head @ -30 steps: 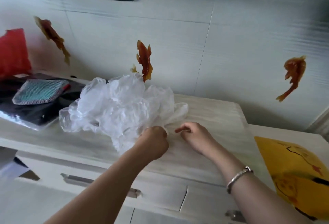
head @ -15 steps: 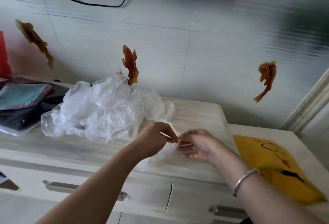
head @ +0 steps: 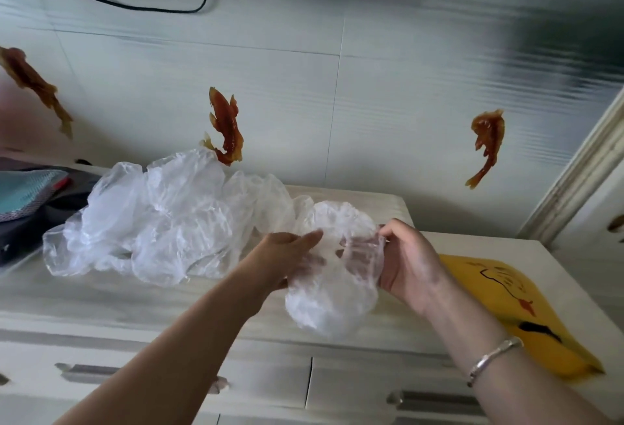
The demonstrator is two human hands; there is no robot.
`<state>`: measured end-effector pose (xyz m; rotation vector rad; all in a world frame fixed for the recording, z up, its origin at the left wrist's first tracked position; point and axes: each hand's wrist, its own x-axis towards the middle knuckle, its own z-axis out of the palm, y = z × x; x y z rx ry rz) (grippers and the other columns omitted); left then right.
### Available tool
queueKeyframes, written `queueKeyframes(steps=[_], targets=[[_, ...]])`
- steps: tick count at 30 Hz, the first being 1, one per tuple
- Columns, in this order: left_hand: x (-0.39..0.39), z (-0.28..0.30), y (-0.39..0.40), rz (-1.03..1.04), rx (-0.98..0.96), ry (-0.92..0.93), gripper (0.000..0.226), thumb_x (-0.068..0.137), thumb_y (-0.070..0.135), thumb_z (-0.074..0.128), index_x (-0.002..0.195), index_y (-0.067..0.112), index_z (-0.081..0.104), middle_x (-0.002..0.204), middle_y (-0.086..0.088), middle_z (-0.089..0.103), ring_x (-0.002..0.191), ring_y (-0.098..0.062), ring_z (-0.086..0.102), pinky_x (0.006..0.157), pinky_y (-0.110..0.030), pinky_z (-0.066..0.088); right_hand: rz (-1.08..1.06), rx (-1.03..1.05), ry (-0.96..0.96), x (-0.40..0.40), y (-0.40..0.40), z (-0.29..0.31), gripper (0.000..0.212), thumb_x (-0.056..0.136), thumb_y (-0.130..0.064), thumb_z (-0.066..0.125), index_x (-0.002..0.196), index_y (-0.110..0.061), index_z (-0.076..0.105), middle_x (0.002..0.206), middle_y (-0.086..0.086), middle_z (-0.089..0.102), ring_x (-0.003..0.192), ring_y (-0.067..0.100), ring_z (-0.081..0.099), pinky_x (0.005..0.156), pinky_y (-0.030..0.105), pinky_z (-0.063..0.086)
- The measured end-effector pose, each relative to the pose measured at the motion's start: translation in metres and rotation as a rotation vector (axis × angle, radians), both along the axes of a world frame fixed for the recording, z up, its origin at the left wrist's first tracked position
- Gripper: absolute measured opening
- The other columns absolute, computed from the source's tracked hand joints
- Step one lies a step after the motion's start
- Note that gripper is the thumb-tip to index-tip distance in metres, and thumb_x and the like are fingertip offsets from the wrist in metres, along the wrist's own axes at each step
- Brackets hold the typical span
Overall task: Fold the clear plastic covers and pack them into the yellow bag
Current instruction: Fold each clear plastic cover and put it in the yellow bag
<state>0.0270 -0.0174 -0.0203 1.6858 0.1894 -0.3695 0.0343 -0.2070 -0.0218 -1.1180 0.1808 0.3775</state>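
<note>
A heap of crumpled clear plastic covers lies on the pale cabinet top. One clear cover is lifted above the top, spread between both hands and sagging below them. My left hand holds its left side, fingers reaching inside the plastic. My right hand grips its right edge, fingers curled into the film. The yellow bag with black and red drawing lies flat on the lower surface at the right.
Dark folded items and a teal mesh pouch sit at the far left. Cabinet drawers with metal handles face me below. Orange fish stickers dot the tiled wall. A door frame stands at the right.
Both hands have lifted one cover off the cabinet top and pulled it open between them. The camera has turned right, showing more of the yellow bag.
</note>
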Motion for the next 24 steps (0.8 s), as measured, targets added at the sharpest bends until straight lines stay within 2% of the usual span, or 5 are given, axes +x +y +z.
queueKeyframes(steps=[8, 13, 18, 22, 24], targets=[[0.009, -0.011, -0.011, 0.171, 0.012, -0.178, 0.021, 0.085, 0.021, 0.069, 0.073, 0.004, 0.07, 0.064, -0.003, 0.068, 0.06, -0.019, 0.06, 0.06, -0.031, 0.052, -0.008, -0.187, 0.049, 0.003, -0.017, -0.006, 0.031, 0.091, -0.038, 0.06, 0.1, -0.009, 0.055, 0.093, 0.015, 0.073, 0.073, 0.026, 0.07, 0.059, 0.034, 0.057], [0.011, -0.01, -0.018, 0.247, 0.143, -0.328, 0.036, 0.092, 0.029, 0.06, 0.074, -0.001, 0.066, 0.065, -0.004, 0.07, 0.053, -0.012, 0.056, 0.05, -0.02, 0.047, -0.045, -0.311, 0.058, 0.001, -0.013, -0.014, 0.011, 0.084, -0.011, 0.069, 0.092, -0.004, 0.067, 0.078, 0.01, 0.072, 0.064, 0.017, 0.068, 0.055, 0.027, 0.054], [0.015, -0.016, -0.019, 0.252, 0.295, -0.346, 0.035, 0.095, 0.039, 0.052, 0.081, 0.014, 0.071, 0.08, 0.0, 0.07, 0.074, -0.019, 0.064, 0.067, -0.031, 0.051, -0.145, -0.306, 0.031, 0.003, -0.021, -0.012, 0.014, 0.091, -0.015, 0.061, 0.086, -0.008, 0.072, 0.074, 0.005, 0.071, 0.059, 0.015, 0.065, 0.046, 0.022, 0.048], [0.016, -0.015, -0.02, 0.251, 0.547, -0.409, 0.025, 0.092, 0.042, 0.055, 0.105, 0.02, 0.059, 0.101, 0.002, 0.054, 0.093, -0.016, 0.054, 0.075, -0.029, 0.043, -0.373, -0.478, -0.15, 0.004, -0.024, -0.01, 0.013, 0.093, -0.017, 0.061, 0.082, -0.014, 0.067, 0.079, 0.002, 0.073, 0.068, 0.017, 0.067, 0.055, 0.025, 0.049], [0.016, -0.009, -0.022, 0.212, 0.311, -0.302, 0.034, 0.093, 0.047, 0.051, 0.103, 0.016, 0.06, 0.093, -0.001, 0.061, 0.084, -0.015, 0.058, 0.072, -0.031, 0.05, -0.445, -0.635, -0.419, 0.002, -0.022, -0.006, 0.012, 0.093, -0.019, 0.061, 0.08, -0.019, 0.062, 0.081, -0.004, 0.071, 0.072, 0.011, 0.063, 0.057, 0.019, 0.048]])
